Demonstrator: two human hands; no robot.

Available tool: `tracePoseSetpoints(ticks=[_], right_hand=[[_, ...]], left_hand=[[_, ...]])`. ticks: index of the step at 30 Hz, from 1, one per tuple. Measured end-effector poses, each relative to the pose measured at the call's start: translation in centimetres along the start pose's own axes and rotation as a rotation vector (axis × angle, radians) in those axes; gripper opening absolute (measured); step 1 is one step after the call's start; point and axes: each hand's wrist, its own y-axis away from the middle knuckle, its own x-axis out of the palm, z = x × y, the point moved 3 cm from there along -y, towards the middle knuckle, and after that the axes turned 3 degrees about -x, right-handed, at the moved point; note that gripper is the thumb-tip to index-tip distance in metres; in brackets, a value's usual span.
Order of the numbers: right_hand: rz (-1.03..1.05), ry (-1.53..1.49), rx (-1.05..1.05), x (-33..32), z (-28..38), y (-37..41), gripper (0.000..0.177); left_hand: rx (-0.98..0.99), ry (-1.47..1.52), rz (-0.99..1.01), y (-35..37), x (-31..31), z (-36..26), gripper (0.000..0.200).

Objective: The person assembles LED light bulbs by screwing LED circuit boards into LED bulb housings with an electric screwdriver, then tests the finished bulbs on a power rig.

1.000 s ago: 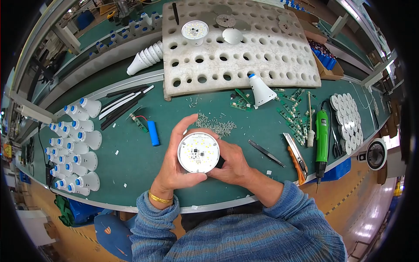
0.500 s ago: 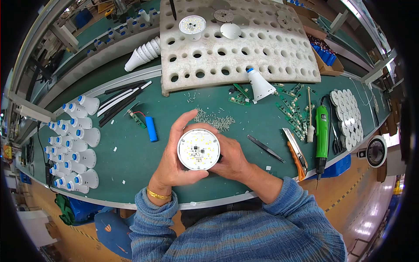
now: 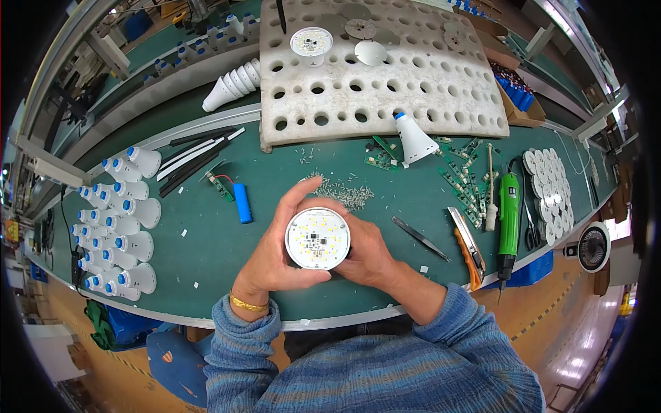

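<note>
White and round, a lamp with a flat circuit-board face (image 3: pixel 317 238) is held up by both hands over the near part of a green-topped desk (image 3: pixel 213 255), in front of the person's body. Fine dark marks are printed near the upper edge of the lamp's face, but they are too small to be read, and no brand can be made out on it. The face is bordered by a smooth white rim and is dotted with small yellowish squares; two black chips are set close to the middle, with tiny parts clustered below them. The face is turned up toward the camera, and the lamp's body is hidden behind it.

The lamp's left side is enclosed by the left hand (image 3: pixel 270 255), its thumb laid along the lower rim and its forefinger raised past the upper edge. By the right hand (image 3: pixel 368 251) the lamp's right side is gripped, its fingertips partly concealed behind the face. Each grip is thus closed on the lamp.

Beyond the hands, small silvery screws (image 3: pixel 348 195) are scattered. To the right, slim dark metal tweezers (image 3: pixel 420 239) and an orange-handled utility knife (image 3: pixel 470 251) are laid.
</note>
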Motion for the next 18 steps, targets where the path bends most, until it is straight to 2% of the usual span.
tracePoseSetpoints(ticks=[10,18], right_hand=[[0.014,0.021,0.017,0.29,-0.42,0.02,0.057],[0.070,0.023,0.031,0.17,-0.15,-0.09,0.058]], left_hand=[[-0.017,0.041,0.045,-0.10,-0.43,0.21,0.109],[-0.028,0.033,0.037,-0.06,-0.61,0.20,0.109]])
